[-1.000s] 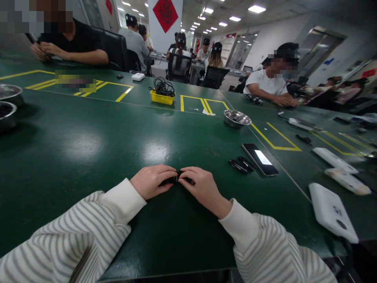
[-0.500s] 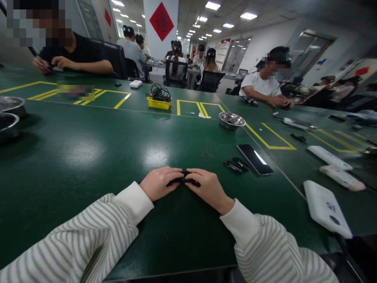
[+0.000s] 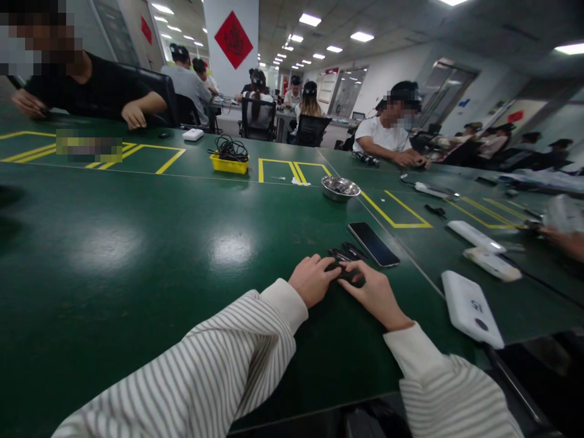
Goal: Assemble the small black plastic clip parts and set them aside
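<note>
My left hand (image 3: 312, 282) and my right hand (image 3: 375, 293) meet over the green table (image 3: 182, 292), fingers closed on a small dark object (image 3: 350, 276). Fingers cover much of it, and its kind is hard to make out. It looks black and elongated. Right behind my fingertips lie two slim black pieces (image 3: 340, 255), partly hidden by my left hand. A smartphone (image 3: 374, 244) with a dark screen rests face up just beyond them, to the right.
White power banks (image 3: 472, 309) lie along the right side, with cables. Farther back are a steel bowl (image 3: 340, 188) and a yellow tray (image 3: 229, 164) of black cables. Co-workers sit opposite at left and right; another hand (image 3: 566, 240) shows at the right edge.
Both my hands have moved right with the dark object, up to the two black pieces. The view has turned somewhat right. The person at the far left has spread their hands apart.
</note>
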Tool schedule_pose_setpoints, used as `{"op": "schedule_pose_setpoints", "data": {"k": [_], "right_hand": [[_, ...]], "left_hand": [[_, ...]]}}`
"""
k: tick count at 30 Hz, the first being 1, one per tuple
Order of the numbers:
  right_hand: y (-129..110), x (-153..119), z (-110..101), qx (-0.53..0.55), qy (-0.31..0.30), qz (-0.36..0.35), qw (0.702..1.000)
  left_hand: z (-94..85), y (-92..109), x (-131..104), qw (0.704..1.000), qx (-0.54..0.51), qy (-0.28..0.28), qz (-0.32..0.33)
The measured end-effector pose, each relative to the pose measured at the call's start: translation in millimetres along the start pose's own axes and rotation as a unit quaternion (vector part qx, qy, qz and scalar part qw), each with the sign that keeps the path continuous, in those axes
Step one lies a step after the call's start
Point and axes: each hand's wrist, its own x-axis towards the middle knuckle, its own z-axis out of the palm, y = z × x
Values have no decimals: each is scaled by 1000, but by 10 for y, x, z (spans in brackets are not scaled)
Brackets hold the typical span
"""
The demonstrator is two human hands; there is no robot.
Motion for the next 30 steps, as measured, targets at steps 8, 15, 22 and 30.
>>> {"op": "schedule_pose_setpoints", "data": {"k": [8, 15, 22, 30], "right_hand": [[203, 26, -41, -72, 38, -52, 995], [383, 59, -129, -117, 39, -45, 991], [569, 272, -149, -106, 102, 50, 988], [632, 714, -17, -135, 12, 59, 989]], "left_hand": [[-65, -1, -138, 999, -16, 0, -37], [-322, -87, -550, 997, -66, -34, -23], [-535, -369, -1009, 995, -71, -38, -61], [-630, -551, -1201, 993, -74, -32, -82]]}}
